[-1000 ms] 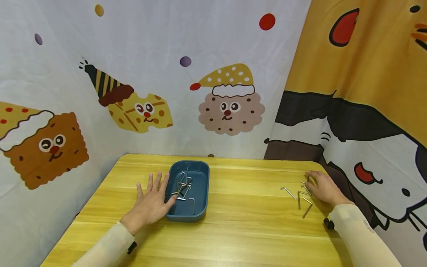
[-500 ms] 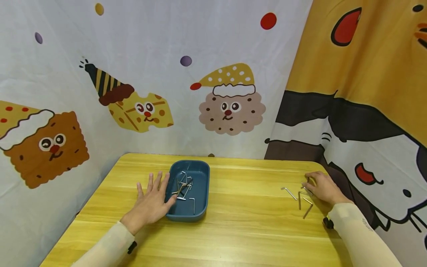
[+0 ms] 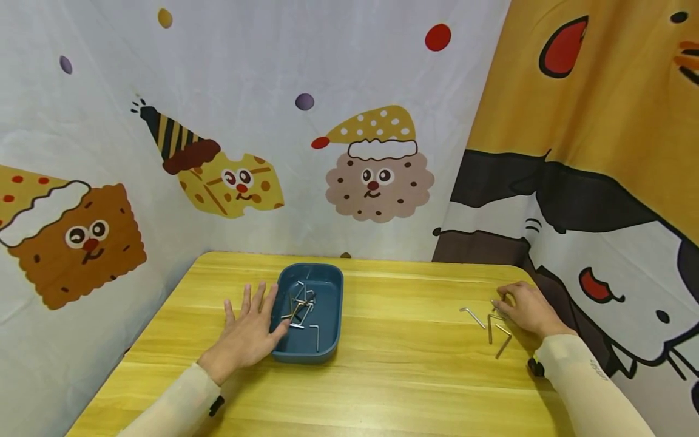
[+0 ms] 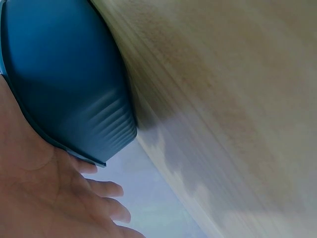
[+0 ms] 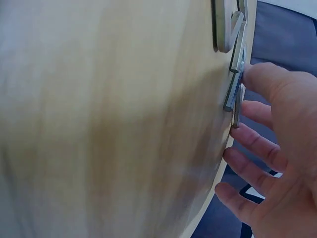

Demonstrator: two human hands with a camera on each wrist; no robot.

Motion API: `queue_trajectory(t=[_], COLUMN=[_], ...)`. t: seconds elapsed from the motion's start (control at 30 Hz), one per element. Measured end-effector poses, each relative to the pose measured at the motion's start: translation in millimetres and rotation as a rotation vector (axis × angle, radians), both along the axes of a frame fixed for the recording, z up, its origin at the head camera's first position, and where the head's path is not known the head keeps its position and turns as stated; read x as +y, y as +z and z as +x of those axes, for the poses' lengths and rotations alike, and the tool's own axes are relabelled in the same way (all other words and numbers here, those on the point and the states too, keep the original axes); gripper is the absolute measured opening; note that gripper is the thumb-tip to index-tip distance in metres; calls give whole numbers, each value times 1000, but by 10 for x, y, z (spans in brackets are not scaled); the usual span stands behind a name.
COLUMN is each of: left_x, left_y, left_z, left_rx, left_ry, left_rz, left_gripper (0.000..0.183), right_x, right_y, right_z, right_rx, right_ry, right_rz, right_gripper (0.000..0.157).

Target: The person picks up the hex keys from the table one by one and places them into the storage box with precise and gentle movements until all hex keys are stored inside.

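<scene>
In the head view my left hand (image 3: 243, 334) lies with fingers spread against the left side of a blue tray (image 3: 329, 321), its thumb over the rim. The left wrist view shows my palm beside the tray's outer wall (image 4: 69, 74). Several L-shaped hex keys (image 3: 314, 337) lie inside the tray, most in a heap. At the table's right, my right hand (image 3: 528, 308) has its fingers curled down and pinches a hex key (image 5: 232, 94) between thumb and fingers, close to the tabletop. Near it lie other hex keys (image 3: 472, 317), silver and bronze-toned. The hand partly hides the pinched one.
The yellow wood-grain table (image 3: 404, 364) reaches back to a cartoon-printed curtain (image 3: 306, 54). A second printed curtain (image 3: 617, 267) hangs close along the right edge, beside my right hand. Between tray and loose keys stretches tabletop.
My right hand's fingers have drawn slightly down and together over the keys, and a key beneath them has shifted. My left hand and the tray have stayed put.
</scene>
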State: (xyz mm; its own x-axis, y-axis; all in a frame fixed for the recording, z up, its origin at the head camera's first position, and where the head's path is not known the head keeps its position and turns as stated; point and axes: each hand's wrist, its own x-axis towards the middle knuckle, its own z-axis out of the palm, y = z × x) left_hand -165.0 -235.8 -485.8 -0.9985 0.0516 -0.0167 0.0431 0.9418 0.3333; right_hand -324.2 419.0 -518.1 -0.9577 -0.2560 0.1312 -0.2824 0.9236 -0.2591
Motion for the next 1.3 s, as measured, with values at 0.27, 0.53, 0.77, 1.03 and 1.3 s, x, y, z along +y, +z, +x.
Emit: queue_trajectory(t=[0.27,0.53,0.77,1.03,1.3], left_x=[-5,-10,-4,7,-1], left_y=[-4,8,-26,-35,-28], left_z=[-11,-17,-7,0,6], left_rx=[1,9,7,4,2], left_ry=[-8,-8,-14,-12,-17], left_rz=[-7,-6,-6,-4,-2], left_gripper=[94,94,94,94,93], right_x=[-22,-44,-135,-281,-386], right_y=[22,11,7,22,80], right_z=[33,83,178,273,324], right_rx=[19,78,145,173,176], right_ry=[19,23,47,30,31], right_rz=[-2,-32,-46,-80,-82], right_gripper=[44,28,23,21,21])
